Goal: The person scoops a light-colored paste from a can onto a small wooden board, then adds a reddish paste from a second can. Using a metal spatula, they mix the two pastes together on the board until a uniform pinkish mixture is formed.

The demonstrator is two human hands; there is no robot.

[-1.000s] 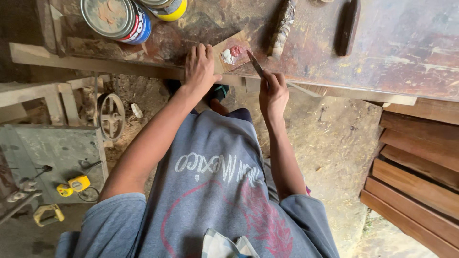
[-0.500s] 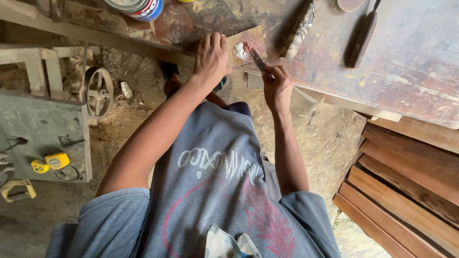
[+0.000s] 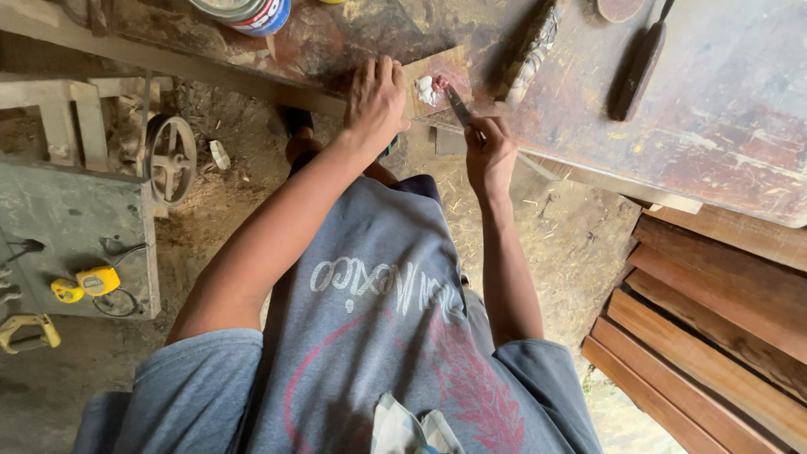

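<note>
Right now a small reddish wooden board (image 3: 441,76) lies flat at the near edge of the workbench (image 3: 740,109), with a white and pinkish dab of putty (image 3: 429,87) sitting on it. My left hand (image 3: 376,101) presses down on the board's left end, palm flat, fingers spread a little and laid over the wood rather than curled around anything. My right hand (image 3: 490,151) is just to the right and nearer to me, closed in a fist around the handle of a putty knife (image 3: 460,108); its thin blade slants up and left so the tip meets the board beside the dab.

Farther out on the bench, a worn brush (image 3: 531,52) lies to the right of the board, and beyond that a dark-handled tool (image 3: 639,63) rests at a slant. To the far left on the bench stands an opened paint can (image 3: 244,13), only partly in view.

Below the bench the ground is covered in sawdust. Off to the left is a grey machine table (image 3: 76,227) with a small metal handwheel (image 3: 171,160) by it and a yellow tape measure (image 3: 88,282) lying on top. At the near right, reddish planks (image 3: 723,328) are stacked side by side, well apart from my hands.
</note>
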